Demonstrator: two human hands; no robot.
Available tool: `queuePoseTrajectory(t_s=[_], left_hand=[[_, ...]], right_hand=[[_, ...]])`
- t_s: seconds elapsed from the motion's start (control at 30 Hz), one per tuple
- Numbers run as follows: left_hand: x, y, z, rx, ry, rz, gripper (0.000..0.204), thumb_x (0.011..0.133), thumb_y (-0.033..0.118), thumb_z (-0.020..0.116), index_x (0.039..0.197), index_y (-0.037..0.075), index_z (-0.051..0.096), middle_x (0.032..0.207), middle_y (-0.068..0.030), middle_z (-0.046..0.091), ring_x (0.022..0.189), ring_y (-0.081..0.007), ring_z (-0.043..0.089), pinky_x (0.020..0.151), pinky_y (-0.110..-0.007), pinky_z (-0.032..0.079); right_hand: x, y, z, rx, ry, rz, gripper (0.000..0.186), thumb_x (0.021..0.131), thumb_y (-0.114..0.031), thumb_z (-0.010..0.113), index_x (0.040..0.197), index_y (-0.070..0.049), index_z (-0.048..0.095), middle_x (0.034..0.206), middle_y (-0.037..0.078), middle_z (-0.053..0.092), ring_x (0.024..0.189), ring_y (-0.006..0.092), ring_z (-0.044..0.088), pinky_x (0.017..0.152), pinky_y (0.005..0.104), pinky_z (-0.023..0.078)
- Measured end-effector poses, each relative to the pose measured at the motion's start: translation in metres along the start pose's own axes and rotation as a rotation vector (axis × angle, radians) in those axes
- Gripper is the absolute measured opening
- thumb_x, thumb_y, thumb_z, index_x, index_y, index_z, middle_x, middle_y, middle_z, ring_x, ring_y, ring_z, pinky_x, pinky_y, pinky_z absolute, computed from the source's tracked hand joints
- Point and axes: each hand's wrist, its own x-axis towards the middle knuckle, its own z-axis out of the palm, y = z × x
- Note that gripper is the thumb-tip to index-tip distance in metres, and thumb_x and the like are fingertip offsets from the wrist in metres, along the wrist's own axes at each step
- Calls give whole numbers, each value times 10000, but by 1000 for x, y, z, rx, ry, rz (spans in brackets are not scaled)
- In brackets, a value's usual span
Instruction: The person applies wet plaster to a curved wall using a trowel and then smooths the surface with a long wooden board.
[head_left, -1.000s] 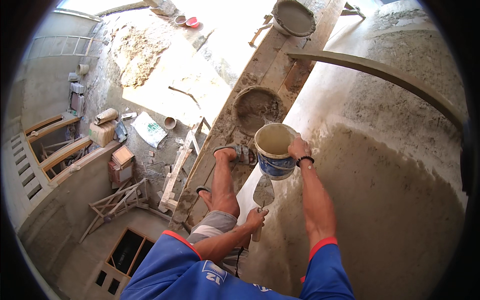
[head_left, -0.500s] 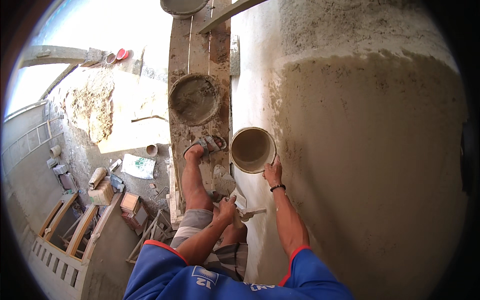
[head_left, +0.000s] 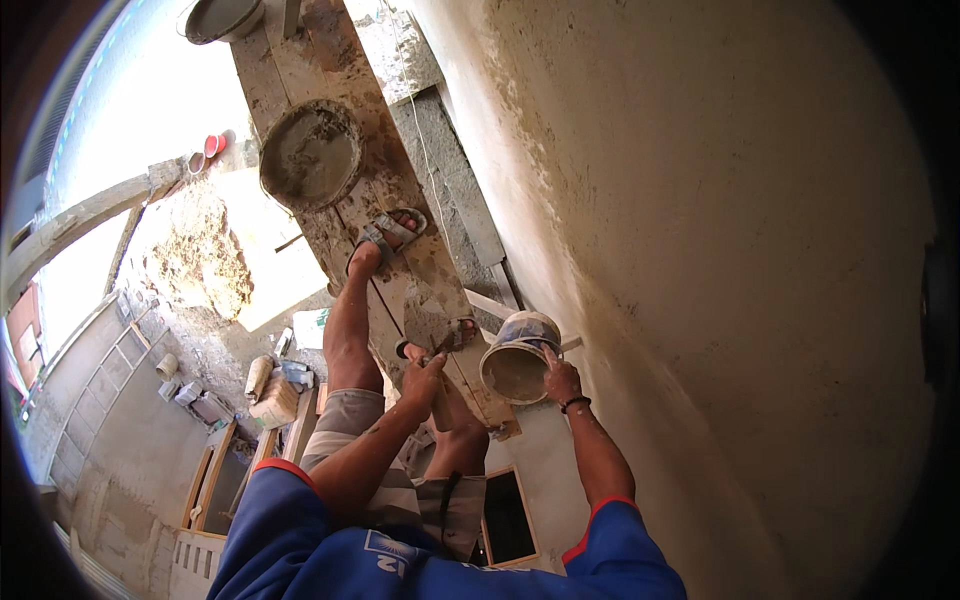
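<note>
My right hand (head_left: 561, 381) is closed on the rim of a bucket (head_left: 541, 328) that is smeared with grey mortar. The bucket is tilted, its mouth toward me, with a grey coating inside. My left hand (head_left: 424, 376) is closed around what looks like a trowel (head_left: 441, 409), seen nearly edge-on, over my knee. Most of its blade is hidden or too thin to make out. Beyond my sandalled feet, a round tub (head_left: 313, 157) of wet grey mortar rests on the planks (head_left: 335, 50).
The plank platform runs high above the ground, beside a plastered wall (head_left: 720, 250) on my right. Another mortar tub (head_left: 222, 18) stands at the far end. Below on the left are a sand heap (head_left: 200, 255), a ladder (head_left: 98, 390) and stacked blocks (head_left: 275, 405).
My right hand has brought the bucket down and nearer, tipping it from upright onto a slant. My view has turned, so the planks now run diagonally. My left hand keeps its hold.
</note>
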Motion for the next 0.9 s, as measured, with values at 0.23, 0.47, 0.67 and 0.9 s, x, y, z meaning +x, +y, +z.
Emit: queuePoseTrajectory(t_s=[0.23, 0.47, 0.67, 0.9], left_hand=[[-32, 29, 11, -15, -131, -140, 204, 934, 251, 577, 996, 64, 525, 720, -55, 544, 568, -185, 582, 537, -318, 500], [-39, 42, 20, -18, -170, -146, 217, 953, 233, 547, 1045, 42, 501, 805, -70, 562, 697, -193, 601, 628, -330, 533], [-36, 35, 11, -37, -153, -127, 200, 963, 205, 525, 1054, 31, 490, 804, -82, 570, 697, -205, 599, 674, -338, 528], [-30, 33, 5, -69, -157, -96, 189, 967, 200, 522, 1044, 29, 497, 784, -78, 573, 689, -196, 594, 674, -335, 524]], right_hand=[[-23, 52, 160, -270, -375, -207, 616, 869, -66, 498, 1438, -270, 380, 938, 187, 654, 846, 334, 674, 723, 451, 557], [-13, 49, 272, -226, -398, -430, 563, 918, -74, 418, 1423, -324, 403, 963, 168, 639, 860, 336, 668, 760, 432, 549], [3, 51, 277, -238, -351, -472, 510, 929, -86, 405, 1384, -312, 457, 975, 147, 647, 852, 287, 676, 727, 401, 554], [0, 58, 283, -245, -276, -500, 464, 904, -114, 466, 1332, -287, 513, 936, 145, 653, 820, 277, 677, 684, 390, 559]])
